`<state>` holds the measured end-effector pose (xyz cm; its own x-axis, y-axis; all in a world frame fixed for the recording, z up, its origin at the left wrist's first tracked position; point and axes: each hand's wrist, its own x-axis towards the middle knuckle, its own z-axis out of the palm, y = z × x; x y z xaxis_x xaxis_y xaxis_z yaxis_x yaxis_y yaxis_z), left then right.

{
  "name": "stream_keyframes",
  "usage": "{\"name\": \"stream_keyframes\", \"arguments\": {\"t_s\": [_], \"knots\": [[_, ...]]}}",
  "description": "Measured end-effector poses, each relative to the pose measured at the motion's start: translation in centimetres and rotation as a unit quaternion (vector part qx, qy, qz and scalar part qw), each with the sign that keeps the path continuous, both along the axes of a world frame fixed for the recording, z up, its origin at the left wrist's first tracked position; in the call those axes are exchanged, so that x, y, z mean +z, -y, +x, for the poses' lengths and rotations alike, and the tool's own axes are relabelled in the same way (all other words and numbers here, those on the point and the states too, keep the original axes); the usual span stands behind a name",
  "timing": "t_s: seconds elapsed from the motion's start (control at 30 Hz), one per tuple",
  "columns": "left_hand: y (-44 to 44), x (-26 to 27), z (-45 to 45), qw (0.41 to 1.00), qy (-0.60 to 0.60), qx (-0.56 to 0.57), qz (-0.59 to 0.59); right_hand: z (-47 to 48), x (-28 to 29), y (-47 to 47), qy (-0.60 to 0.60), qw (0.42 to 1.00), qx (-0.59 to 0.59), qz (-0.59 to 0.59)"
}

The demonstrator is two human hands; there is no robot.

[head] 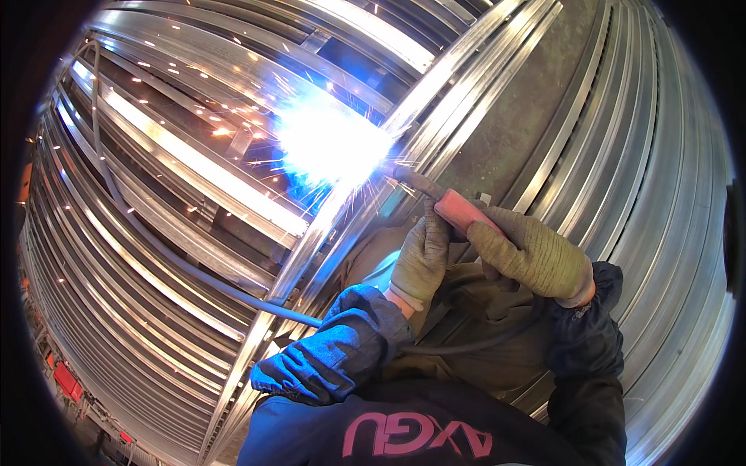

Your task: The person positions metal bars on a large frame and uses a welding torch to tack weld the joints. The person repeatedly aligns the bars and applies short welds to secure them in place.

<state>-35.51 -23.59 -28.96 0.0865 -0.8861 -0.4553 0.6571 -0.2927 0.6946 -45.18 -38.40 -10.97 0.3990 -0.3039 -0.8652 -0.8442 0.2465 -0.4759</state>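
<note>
A welding torch (464, 211) with a red handle and a bent neck points up and left, and my gloved right hand (530, 253) is closed around its rear. My gloved left hand (421, 259) steadies the front of the handle, its fingers partly hidden beneath it. At the tip burns a white-blue arc (335, 140), whose glare hides the joint. The arc sits where a flat metal bar (207, 166) meets long metal rails (466, 110) running diagonally. Orange sparks spray to the upper left.
Rows of parallel metal profiles (145, 343) fill the left side. More long profiles (658, 192) lie at the right. A blue cable (215, 284) crosses the bars and passes by my left sleeve. Red parts (67, 380) show at the lower-left rim.
</note>
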Motion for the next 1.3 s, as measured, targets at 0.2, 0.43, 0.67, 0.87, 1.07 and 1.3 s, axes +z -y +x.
{"name": "stream_keyframes", "arguments": {"t_s": [0.2,0.43,0.67,0.87,1.07,1.3], "knots": [[-0.4,-0.9,-1.2,0.999,0.014,0.052,0.005,0.5,0.4,0.2,-0.014,1.000,-0.005,0.022],[-0.3,-0.4,0.3,0.998,0.060,-0.017,-0.012,-0.1,-0.1,-0.3,-0.004,0.999,0.011,-0.040],[0.2,0.6,0.1,0.999,0.053,0.004,0.013,0.2,0.1,-0.2,-0.013,1.000,0.002,-0.024],[0.4,1.8,0.6,0.998,0.063,-0.002,0.018,0.0,-0.1,-0.1,-0.008,1.000,-0.006,-0.005],[-0.2,0.2,-0.3,0.996,0.089,0.022,-0.002,-0.4,-0.4,-0.1,0.013,1.000,-0.004,-0.004],[-0.2,-1.0,-0.5,0.990,0.142,0.015,-0.017,-0.2,0.0,-0.2,-0.024,1.000,-0.006,-0.008]]}}
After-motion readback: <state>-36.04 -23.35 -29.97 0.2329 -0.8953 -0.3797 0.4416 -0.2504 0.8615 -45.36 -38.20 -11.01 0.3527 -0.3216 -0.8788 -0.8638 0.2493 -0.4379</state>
